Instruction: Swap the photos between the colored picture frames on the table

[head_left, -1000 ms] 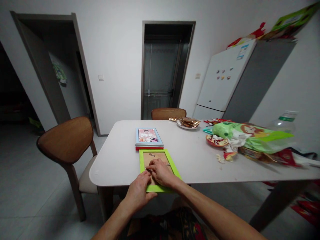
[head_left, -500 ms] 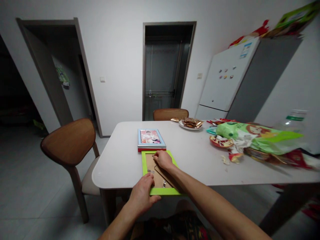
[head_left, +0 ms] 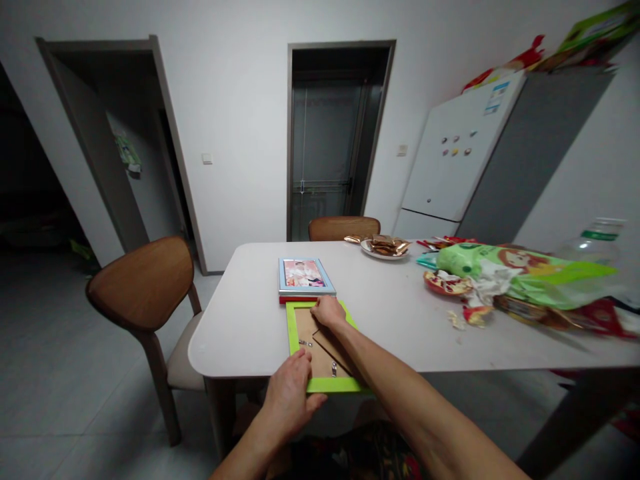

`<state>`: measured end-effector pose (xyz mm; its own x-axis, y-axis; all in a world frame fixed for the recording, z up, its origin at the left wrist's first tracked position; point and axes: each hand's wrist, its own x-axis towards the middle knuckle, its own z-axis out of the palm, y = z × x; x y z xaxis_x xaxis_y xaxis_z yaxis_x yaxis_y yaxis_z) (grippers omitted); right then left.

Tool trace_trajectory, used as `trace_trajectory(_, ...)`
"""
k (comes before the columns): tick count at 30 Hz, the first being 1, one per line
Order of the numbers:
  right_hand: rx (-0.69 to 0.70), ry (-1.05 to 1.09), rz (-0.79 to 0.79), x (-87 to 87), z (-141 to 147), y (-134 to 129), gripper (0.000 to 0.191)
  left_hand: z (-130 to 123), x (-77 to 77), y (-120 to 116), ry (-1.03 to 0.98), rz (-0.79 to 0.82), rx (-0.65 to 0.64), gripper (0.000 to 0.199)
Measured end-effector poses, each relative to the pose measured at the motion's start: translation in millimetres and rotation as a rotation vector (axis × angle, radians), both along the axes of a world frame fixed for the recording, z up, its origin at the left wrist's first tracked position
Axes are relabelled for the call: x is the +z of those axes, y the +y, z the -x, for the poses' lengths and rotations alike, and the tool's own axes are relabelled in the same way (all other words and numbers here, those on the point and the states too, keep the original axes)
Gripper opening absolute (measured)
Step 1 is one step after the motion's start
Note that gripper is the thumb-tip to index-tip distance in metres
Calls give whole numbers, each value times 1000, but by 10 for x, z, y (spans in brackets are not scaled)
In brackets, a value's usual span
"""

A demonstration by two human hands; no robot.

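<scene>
A lime-green picture frame (head_left: pixel 332 385) lies face down at the near edge of the table, its brown backing board (head_left: pixel 306 325) showing. Small metal clips and a fold-out stand are on the board. My left hand (head_left: pixel 289 393) grips the frame's lower left side, thumb under the near edge. At the board's far end, my right hand (head_left: pixel 330 312) is closed with its fingertips pressed down; whatever they pinch is hidden. Just beyond sits a light-blue picture frame (head_left: pixel 326 273) on top of something red (head_left: pixel 289 300).
A plate (head_left: pixel 369 252) of gold-wrapped packets stands at the back of the white table (head_left: pixel 240 307). To the right are a green plastic bag (head_left: pixel 545 270), cut pomegranate (head_left: pixel 447 285), crumpled tissue and a clear bottle (head_left: pixel 597 243). A wooden chair (head_left: pixel 145 283) stands left.
The view has shifted slightly. My right hand stays at the board's far end, its fingers turned a little more downward. My left hand keeps its grip on the green frame.
</scene>
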<state>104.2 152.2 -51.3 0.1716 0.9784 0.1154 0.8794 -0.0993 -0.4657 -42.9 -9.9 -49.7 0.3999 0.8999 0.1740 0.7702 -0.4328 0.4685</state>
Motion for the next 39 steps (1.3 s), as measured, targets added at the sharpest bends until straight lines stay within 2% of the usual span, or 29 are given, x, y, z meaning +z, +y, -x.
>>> trace_trajectory(5, 96, 134, -82, 73, -96, -100, 23, -111, 83, -23, 103, -17, -20, 48)
trace_trajectory(9, 144, 255, -151, 97, -341, -251, 21, -356, 103, -8, 171, -39, -122, 56)
trace_trajectory(13, 104, 372, -183, 82, -713, -487, 27, -448, 69, 14, 120, -22, -98, 56)
trace_trajectory(16, -10, 650, -184, 44, -919, -727, 30, -395, 118, 0, 39, -47, -85, 51)
trace_trajectory(19, -73, 1101, -113, -9, -913, -1003, 27, -367, 289, -36, -183, -103, -73, 38)
trace_trajectory(23, 81, 1477, 186, -27, -581, -1317, 35, -492, 547, -92, -669, -49, -5, 20)
trace_trajectory(24, 109, 1551, 218, -13, -480, -1366, 38, -545, 585, -105, -789, -24, 1, 16)
trace_trajectory(26, 155, 1687, 184, 31, -311, -1422, 39, -654, 626, -124, -977, 27, -20, 14)
trace_trajectory(29, 138, 1817, -10, 118, -238, -1434, 37, -795, 665, -129, -1089, 112, -94, 16)
trace_trajectory(31, 59, 1828, -130, 165, -341, -1410, 40, -873, 721, -96, -1134, 148, -138, 18)
trace_trajectory(34, -46, 1696, -258, 190, -714, -1319, 52, -988, 824, 40, -1283, 158, -208, 31)
trace_trajectory(37, -130, 1335, -246, 176, -1263, -1153, 58, -1122, 805, 262, -1329, 191, -235, 51)
trace_trajectory(39, -238, 932, -219, 177, -1650, -1017, 53, -1229, 675, 408, -1190, 218, -192, 52)
